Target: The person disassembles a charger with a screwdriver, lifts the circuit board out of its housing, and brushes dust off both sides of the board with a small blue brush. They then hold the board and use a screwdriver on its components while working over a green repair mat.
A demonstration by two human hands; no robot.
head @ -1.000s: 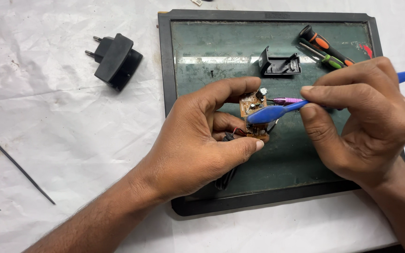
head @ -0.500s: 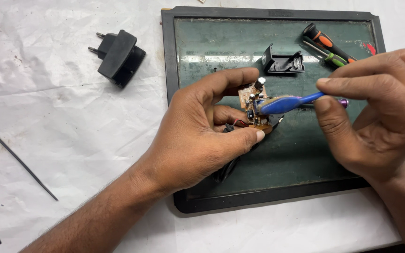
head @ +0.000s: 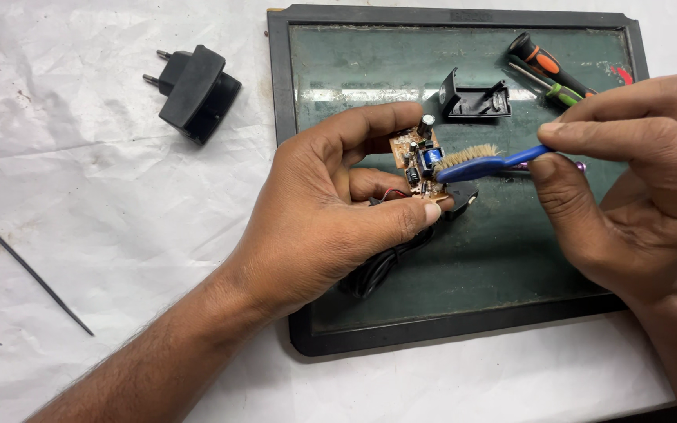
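My left hand (head: 331,211) pinches a small brown circuit board (head: 415,160) with a blue part and a black capacitor, held upright over a dark green mat (head: 479,258). A black cable (head: 381,266) trails from the board under my palm. My right hand (head: 636,172) grips a blue-handled brush (head: 483,162) whose pale bristles touch the board's component side. A purple tool tip sticks out beside my right fingers.
A black plug adapter shell (head: 193,92) lies on the white sheet at upper left. On the mat's far side sit a black casing half (head: 476,100) and two screwdrivers (head: 550,70). Thin black rods (head: 25,266) lie at the left.
The brush has turned over so its bristles show and press on the board. My right hand moved slightly right; the left hand kept the board in place.
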